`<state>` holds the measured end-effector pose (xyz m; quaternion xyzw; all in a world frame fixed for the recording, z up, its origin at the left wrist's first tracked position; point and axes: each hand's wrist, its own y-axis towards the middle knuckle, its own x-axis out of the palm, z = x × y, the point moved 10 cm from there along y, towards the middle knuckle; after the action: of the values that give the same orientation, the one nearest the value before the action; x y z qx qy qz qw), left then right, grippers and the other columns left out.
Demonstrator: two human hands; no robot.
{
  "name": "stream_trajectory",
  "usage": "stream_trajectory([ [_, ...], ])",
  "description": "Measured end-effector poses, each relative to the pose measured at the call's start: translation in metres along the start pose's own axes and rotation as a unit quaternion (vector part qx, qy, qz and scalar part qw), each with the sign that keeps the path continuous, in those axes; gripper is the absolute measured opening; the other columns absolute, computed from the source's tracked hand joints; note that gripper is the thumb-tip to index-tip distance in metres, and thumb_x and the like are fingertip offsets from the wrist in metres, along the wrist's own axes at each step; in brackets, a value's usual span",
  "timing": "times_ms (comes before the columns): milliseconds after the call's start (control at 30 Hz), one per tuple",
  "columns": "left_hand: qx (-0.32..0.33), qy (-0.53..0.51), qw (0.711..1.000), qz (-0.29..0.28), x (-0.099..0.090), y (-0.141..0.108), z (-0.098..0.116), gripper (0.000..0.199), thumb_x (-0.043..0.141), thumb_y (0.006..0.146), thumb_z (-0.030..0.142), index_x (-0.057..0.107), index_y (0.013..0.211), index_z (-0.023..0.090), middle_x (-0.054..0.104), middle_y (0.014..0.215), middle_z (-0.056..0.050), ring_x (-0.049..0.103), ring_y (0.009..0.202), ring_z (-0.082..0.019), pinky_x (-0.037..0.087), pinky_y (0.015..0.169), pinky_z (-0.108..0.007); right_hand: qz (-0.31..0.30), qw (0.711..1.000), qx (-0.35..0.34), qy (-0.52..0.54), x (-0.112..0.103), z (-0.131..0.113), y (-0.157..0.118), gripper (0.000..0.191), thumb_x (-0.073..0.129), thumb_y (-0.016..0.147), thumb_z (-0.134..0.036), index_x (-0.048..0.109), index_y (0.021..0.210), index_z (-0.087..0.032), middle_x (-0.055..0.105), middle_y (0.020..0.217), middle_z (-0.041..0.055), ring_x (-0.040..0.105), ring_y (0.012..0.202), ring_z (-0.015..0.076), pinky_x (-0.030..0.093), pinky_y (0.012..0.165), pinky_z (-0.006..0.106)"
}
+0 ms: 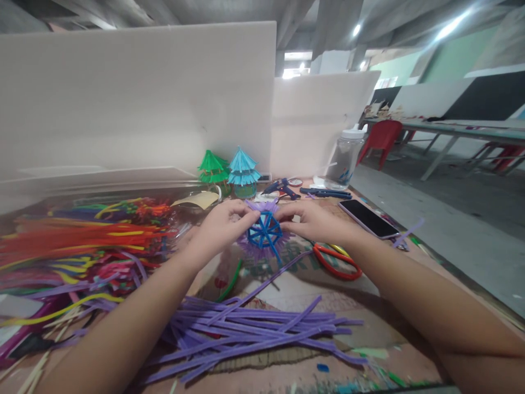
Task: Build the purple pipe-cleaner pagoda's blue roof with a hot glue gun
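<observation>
Between my hands is a small craft piece [264, 231] with blue pipe-cleaner spokes in a wheel shape and a purple fringe around it. My left hand [225, 221] pinches its upper left edge between thumb and fingers. At its right edge, my right hand [307, 220] has its fingers closed on the rim; the exact grip is partly hidden. Below the piece, many loose purple pipe cleaners [254, 334] lie in a pile on cardboard. Red-handled scissors [336, 262] rest under my right forearm, their blades partly covered.
Behind my hands stand a green tiered paper model [213, 167], a light-blue one [243, 171], a glue gun [283, 187] and a clear bottle [344, 161]. A phone [368, 219] lies at right. Coloured pipe cleaners [82, 235] heap up at left. White boards [139, 98] wall off the back.
</observation>
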<state>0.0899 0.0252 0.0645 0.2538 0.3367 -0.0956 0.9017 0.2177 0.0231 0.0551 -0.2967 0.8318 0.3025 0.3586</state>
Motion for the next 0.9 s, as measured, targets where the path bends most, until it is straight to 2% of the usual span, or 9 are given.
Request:
stream_trajectory([
  [233, 0.014, -0.006, 0.999, 0.029, 0.0, 0.001, -0.002, 0.036, 0.054, 0.089, 0.046, 0.066, 0.068, 0.019, 0.068, 0.085, -0.004, 0.062, 0.088, -0.021, 0.044, 0.083, -0.033, 0.015, 1.0, 0.011, -0.01, -0.001, 0.001, 0.001, 0.016, 0.057, 0.09, -0.018, 0.072, 0.095, -0.016, 0.073, 0.092, 0.0052, 0.064, 0.085, 0.019, 0.047, 0.079, 0.03],
  [433, 0.031, 0.015, 0.999, 0.005, -0.001, 0.004, -0.002, 0.051, 0.038, 0.094, 0.053, 0.064, 0.066, 0.019, 0.068, 0.088, -0.007, 0.062, 0.09, -0.023, 0.048, 0.085, -0.035, 0.05, 0.997, 0.056, -0.024, -0.008, 0.013, 0.001, 0.018, 0.057, 0.089, -0.02, 0.074, 0.095, -0.018, 0.073, 0.089, 0.0041, 0.064, 0.083, 0.0188, 0.046, 0.077, 0.031],
  [567, -0.008, 0.004, 1.0, -0.008, 0.001, 0.003, -0.01, 0.041, 0.06, 0.081, 0.059, 0.073, 0.078, 0.02, 0.067, 0.116, -0.011, 0.06, 0.114, -0.029, 0.044, 0.104, -0.043, 0.057, 0.996, 0.065, -0.03, -0.008, 0.014, 0.002, 0.02, 0.057, 0.089, -0.022, 0.075, 0.096, -0.017, 0.073, 0.088, 0.0045, 0.063, 0.082, 0.0189, 0.046, 0.077, 0.031],
  [700, -0.032, -0.009, 0.999, -0.031, 0.008, 0.0, -0.015, 0.034, 0.068, 0.076, 0.054, 0.075, 0.086, 0.022, 0.05, 0.15, -0.009, 0.043, 0.14, -0.034, 0.031, 0.118, -0.049, 0.057, 0.996, 0.052, -0.032, -0.007, 0.009, 0.001, 0.019, 0.056, 0.088, -0.019, 0.074, 0.093, -0.017, 0.072, 0.087, 0.0042, 0.062, 0.081, 0.0183, 0.045, 0.076, 0.03],
  [767, -0.041, -0.02, 0.998, -0.045, 0.011, -0.001, -0.015, 0.031, 0.068, 0.076, 0.053, 0.075, 0.084, 0.023, 0.044, 0.156, -0.007, 0.036, 0.145, -0.035, 0.027, 0.12, -0.051, 0.056, 0.997, 0.044, -0.027, -0.007, 0.007, 0.001, 0.019, 0.055, 0.088, -0.018, 0.074, 0.091, -0.017, 0.072, 0.087, 0.0035, 0.062, 0.081, 0.018, 0.045, 0.076, 0.03],
  [900, -0.028, -0.036, 0.997, -0.057, 0.015, -0.002, -0.008, 0.027, 0.066, 0.079, 0.047, 0.069, 0.071, 0.022, 0.051, 0.15, -0.006, 0.044, 0.14, -0.032, 0.03, 0.119, -0.048, 0.056, 0.997, 0.041, -0.016, -0.005, 0.006, 0.001, 0.018, 0.056, 0.088, -0.017, 0.073, 0.09, -0.019, 0.071, 0.087, 0.0024, 0.062, 0.084, 0.0182, 0.045, 0.077, 0.029],
])
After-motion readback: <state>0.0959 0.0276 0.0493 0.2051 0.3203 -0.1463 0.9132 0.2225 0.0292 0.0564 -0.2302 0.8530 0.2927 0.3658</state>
